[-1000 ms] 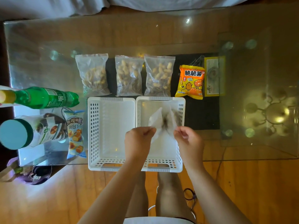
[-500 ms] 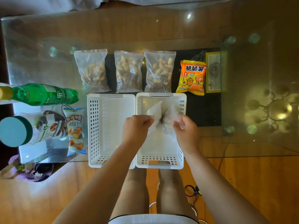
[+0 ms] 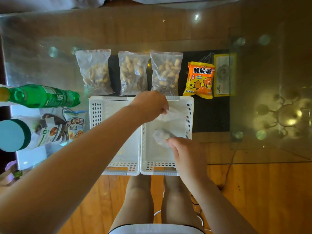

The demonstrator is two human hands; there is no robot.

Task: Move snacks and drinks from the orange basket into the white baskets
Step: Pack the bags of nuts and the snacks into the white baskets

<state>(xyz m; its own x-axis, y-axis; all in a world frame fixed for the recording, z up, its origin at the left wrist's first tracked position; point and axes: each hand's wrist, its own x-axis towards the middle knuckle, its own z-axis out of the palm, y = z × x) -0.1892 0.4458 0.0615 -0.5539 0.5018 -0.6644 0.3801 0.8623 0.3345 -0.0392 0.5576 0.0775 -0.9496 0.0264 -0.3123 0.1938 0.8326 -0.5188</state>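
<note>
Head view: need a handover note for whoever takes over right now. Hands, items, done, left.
Left hand pinches a small clear bag over the right white basket.
Right hand grips a second small bag inside that basket.
Left white basket holds nothing visible.
On the glass table: three peanut bags, orange snack pack, green bottle, blue snack pack.
Done: no item released in a basket yet.
Left: set down both small bags, then the rest. The orange basket is not in view.
</note>
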